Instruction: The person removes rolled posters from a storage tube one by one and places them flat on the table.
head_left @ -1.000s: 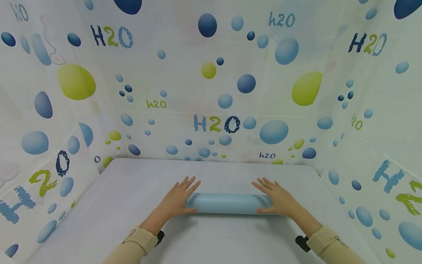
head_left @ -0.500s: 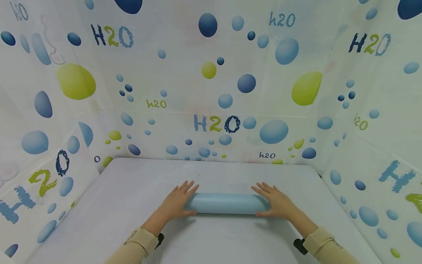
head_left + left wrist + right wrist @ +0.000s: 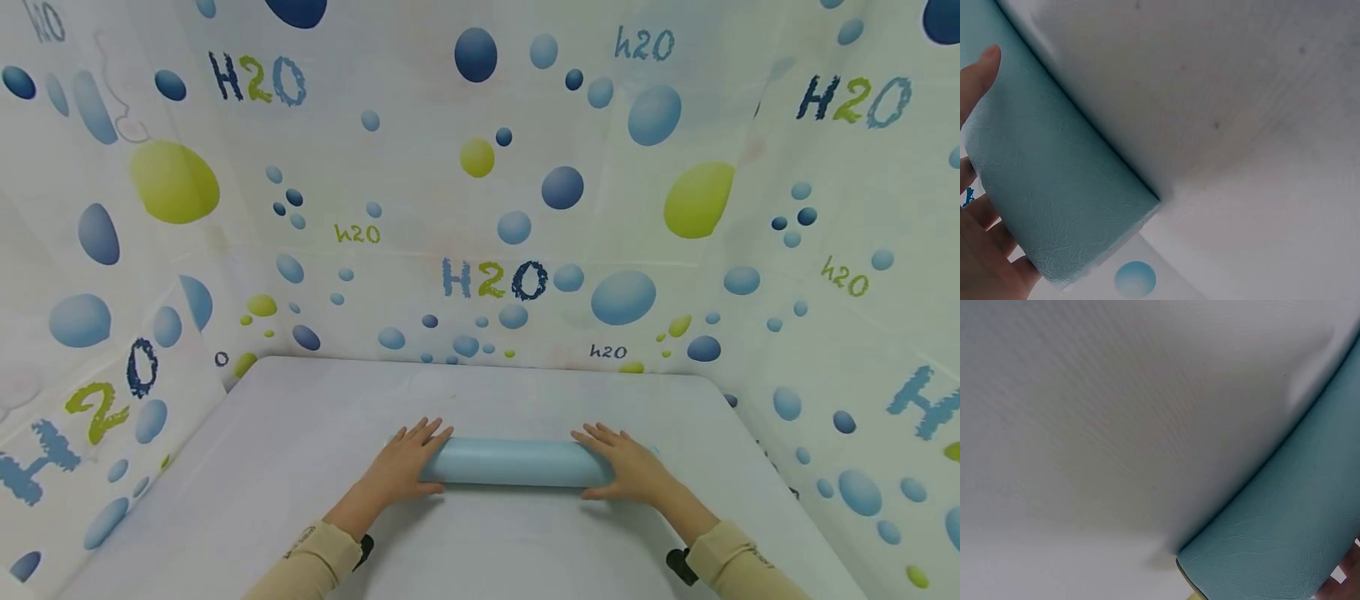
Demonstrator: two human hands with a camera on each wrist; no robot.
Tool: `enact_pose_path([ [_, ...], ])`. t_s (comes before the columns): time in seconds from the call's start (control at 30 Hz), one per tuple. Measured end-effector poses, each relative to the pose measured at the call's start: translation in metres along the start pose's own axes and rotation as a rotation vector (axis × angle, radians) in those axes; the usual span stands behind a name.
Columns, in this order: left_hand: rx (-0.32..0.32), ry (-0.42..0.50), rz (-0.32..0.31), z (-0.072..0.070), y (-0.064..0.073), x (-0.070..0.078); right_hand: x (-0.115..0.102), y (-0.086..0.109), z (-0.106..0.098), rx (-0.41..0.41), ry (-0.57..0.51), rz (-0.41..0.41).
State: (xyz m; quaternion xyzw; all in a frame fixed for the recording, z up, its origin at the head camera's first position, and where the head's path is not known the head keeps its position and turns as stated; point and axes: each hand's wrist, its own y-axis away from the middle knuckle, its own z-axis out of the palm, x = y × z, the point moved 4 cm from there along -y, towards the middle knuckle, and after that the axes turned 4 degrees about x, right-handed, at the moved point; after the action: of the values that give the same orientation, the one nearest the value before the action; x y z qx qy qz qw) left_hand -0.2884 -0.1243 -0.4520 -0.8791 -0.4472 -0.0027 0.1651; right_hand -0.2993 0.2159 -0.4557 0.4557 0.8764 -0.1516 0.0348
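A light blue roll (image 3: 517, 462) with a finely creased, leather-like surface lies crosswise on the white table; it looks like a rolled-up mat. My left hand (image 3: 401, 467) is over its left end, fingers spread toward the far side and thumb along the near side. At the opposite end, my right hand (image 3: 628, 467) mirrors this. In the left wrist view, the left thumb (image 3: 982, 75) is over the roll (image 3: 1060, 162), while the other fingers are along its far edge. Only a bit of the right fingers (image 3: 1341, 581) shows beside the roll (image 3: 1291, 512) in the right wrist view.
The white tabletop (image 3: 495, 550) spreads around the roll. Behind and on both sides hangs a white curtain (image 3: 420, 175) printed with bubbles and "H2O" lettering. Dark wrist cameras sit below both cuffs.
Both hands have come slightly down and closer onto the roll, and their fingertips reach less far beyond it. The roll has stayed in place. The right curtain has shifted outward.
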Motion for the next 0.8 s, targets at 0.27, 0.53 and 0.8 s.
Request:
enact_pose_path([
  [0.27, -0.012, -0.045, -0.002, 0.0016, 0.0029, 0.0026, -0.0001, 0.0041, 0.0014, 0.013, 0.045, -0.044],
  [0.53, 0.011, -0.061, 0.011, -0.0002, 0.0041, 0.0042, -0.0009, 0.0059, 0.0034, 0.055, 0.107, -0.092],
  [0.8, 0.033, -0.068, 0.026, -0.001, 0.0043, 0.0055, -0.0035, 0.0071, 0.0016, 0.069, 0.142, -0.123],
])
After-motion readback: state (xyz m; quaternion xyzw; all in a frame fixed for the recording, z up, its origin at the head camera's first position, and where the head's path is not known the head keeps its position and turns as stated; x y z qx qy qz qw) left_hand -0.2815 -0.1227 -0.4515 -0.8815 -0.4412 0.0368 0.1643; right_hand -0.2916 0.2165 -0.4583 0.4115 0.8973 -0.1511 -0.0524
